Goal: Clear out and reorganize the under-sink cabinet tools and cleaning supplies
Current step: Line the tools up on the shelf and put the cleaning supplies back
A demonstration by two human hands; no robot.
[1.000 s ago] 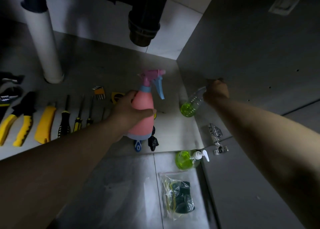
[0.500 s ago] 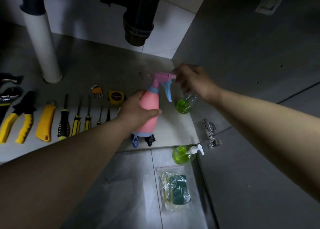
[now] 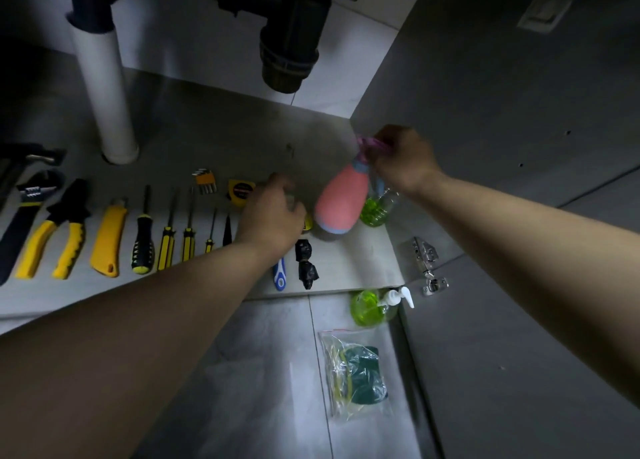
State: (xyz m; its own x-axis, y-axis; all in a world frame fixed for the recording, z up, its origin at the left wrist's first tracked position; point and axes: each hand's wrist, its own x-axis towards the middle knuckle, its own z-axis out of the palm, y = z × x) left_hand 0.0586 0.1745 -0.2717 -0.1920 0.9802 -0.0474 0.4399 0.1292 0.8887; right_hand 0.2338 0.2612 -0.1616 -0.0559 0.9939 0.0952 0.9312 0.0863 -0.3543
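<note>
My right hand (image 3: 401, 162) grips the purple spray head of the pink spray bottle (image 3: 341, 204), which stands tilted on the cabinet floor near the right wall. Just behind it sits a clear bottle of green liquid (image 3: 377, 210). My left hand (image 3: 273, 212) hovers left of the pink bottle with loosely curled fingers, holding nothing. A row of tools lies to the left: yellow pliers (image 3: 52, 240), a yellow utility knife (image 3: 107, 240), several screwdrivers (image 3: 166, 236), hex keys (image 3: 205, 181) and a tape measure (image 3: 241, 190).
A white pipe (image 3: 104, 91) and a black drain trap (image 3: 289, 53) hang over the cabinet floor (image 3: 194, 136). A green pump bottle (image 3: 372, 306) and a bagged scrubber (image 3: 356, 372) lie outside on the tiles. The door hinge (image 3: 427, 264) is at right.
My left hand let go of the pink bottle's body and drew left. My right hand moved from the green bottle onto the pink bottle's spray head.
</note>
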